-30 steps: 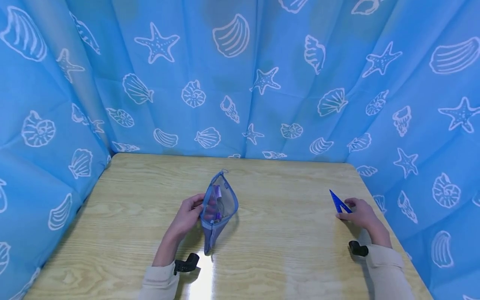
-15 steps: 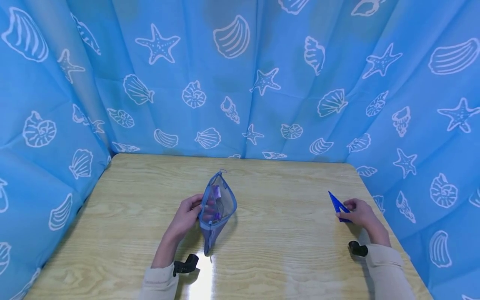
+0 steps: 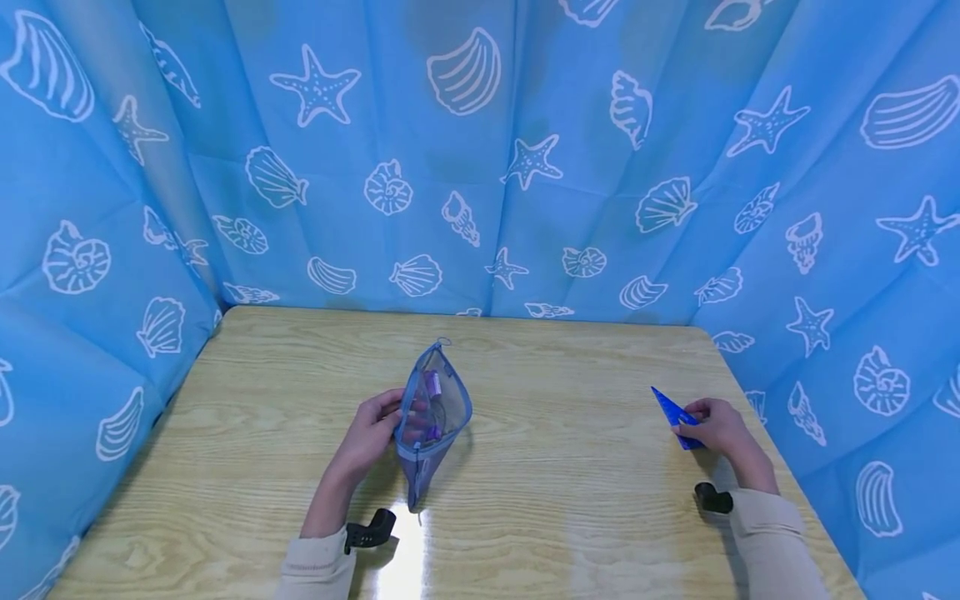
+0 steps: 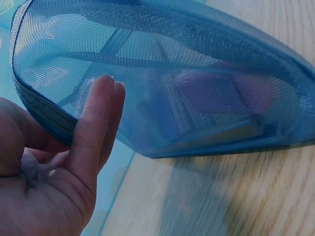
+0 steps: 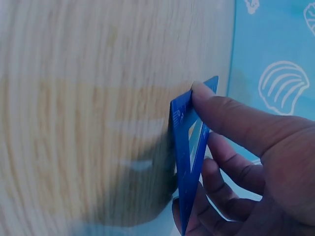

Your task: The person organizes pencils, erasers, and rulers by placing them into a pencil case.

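Observation:
A blue mesh zip pouch (image 3: 457, 402) stands open-mouthed left of the table's middle, with purple items (image 3: 432, 383) showing inside. My left hand (image 3: 367, 429) grips its left side near the rim. In the left wrist view, two long fingers lie along the mesh (image 4: 54, 81) while others curl at its edge, and blurred pink and yellowish contents show through. Over the right part of the table, my right hand (image 3: 723, 425) pinches a blue triangular set square (image 3: 666, 407) between thumb and fingers. The right wrist view shows the set square (image 5: 181, 142) tilted up, its narrow tip toward the lower fingers.
The wooden table (image 3: 562, 500) reaches back to a blue curtain (image 3: 480, 167) with white shell and starfish prints, which also hangs on both sides. A black wrist camera (image 3: 371, 529) sits on the left wrist and another camera (image 3: 712, 498) on the right.
The set square has turned in my right hand's fingers, its tip swinging left and slightly down. The pouch and my left hand have shifted very slightly left.

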Tool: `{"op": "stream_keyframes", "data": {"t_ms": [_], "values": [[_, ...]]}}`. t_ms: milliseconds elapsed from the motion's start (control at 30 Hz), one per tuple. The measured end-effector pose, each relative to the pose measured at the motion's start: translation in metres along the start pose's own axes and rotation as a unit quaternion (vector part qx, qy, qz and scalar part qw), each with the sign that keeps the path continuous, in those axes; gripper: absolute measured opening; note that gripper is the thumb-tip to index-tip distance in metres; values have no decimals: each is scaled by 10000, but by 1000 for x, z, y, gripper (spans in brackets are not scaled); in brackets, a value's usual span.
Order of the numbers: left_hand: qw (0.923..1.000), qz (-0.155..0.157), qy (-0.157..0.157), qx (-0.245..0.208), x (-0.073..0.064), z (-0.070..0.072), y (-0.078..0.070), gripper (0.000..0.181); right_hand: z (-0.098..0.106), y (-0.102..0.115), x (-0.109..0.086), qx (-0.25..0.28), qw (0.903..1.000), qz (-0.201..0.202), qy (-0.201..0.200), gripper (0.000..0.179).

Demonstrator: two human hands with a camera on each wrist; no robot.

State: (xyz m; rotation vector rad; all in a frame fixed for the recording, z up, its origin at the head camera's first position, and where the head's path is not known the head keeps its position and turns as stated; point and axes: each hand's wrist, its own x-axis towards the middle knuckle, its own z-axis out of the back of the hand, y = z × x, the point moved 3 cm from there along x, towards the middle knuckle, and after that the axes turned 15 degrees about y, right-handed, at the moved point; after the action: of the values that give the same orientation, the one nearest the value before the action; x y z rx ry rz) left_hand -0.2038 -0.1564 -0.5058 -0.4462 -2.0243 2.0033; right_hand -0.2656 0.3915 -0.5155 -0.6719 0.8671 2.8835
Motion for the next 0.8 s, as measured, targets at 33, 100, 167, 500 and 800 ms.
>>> {"op": "stream_keyframes", "data": {"t_ms": [33,100,167,500,800], "values": [[10000,16,-19,-35,0,0,0,38,-1,1,0,-5,10000,-20,-17,55],[10000,6,-4,-37,0,1,0,38,-1,4,0,-76,9999,-26,-68,55],[10000,35,-2,-75,-1,2,0,38,-2,7,-1,-165,9998,-3,-122,53],[9999,0,49,-125,-1,5,2,36,-5,27,-10,-819,9962,-251,-181,49],[10000,-6,-22,-21,-1,6,2,36,-4,32,-10,-987,9942,-298,-298,41]]}}
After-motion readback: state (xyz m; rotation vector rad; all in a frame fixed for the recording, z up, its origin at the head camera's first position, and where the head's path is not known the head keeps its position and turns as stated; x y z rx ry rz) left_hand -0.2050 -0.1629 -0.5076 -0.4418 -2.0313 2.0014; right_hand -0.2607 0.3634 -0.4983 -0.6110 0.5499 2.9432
